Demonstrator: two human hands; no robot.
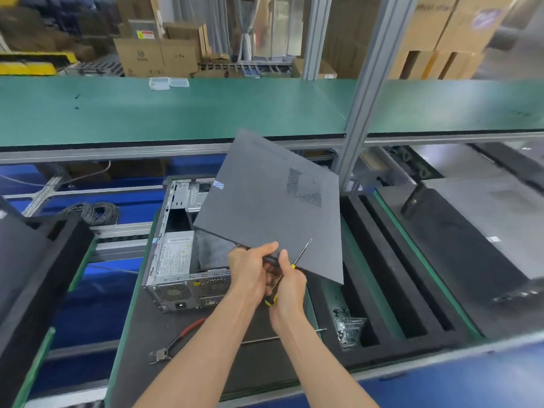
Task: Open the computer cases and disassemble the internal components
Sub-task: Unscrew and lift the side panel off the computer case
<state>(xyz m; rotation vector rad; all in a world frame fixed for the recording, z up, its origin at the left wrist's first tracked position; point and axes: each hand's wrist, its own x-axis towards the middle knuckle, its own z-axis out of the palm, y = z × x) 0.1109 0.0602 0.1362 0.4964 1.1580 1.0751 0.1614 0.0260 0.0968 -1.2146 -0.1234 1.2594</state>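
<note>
Grey side panel [273,207] lifted off computer case [182,245], held above it, tilted.
Both my grips pinch its near edge: left hand [250,269], right hand [290,285] also clutching screwdriver [290,267]. Crowded right grip may let panel slip onto open case.

Green-topped shelf [176,113] running across on aluminium posts [365,92], stacked cardboard boxes [159,54] behind, blue bins [138,201] below, bright overhead light on everything.
</note>
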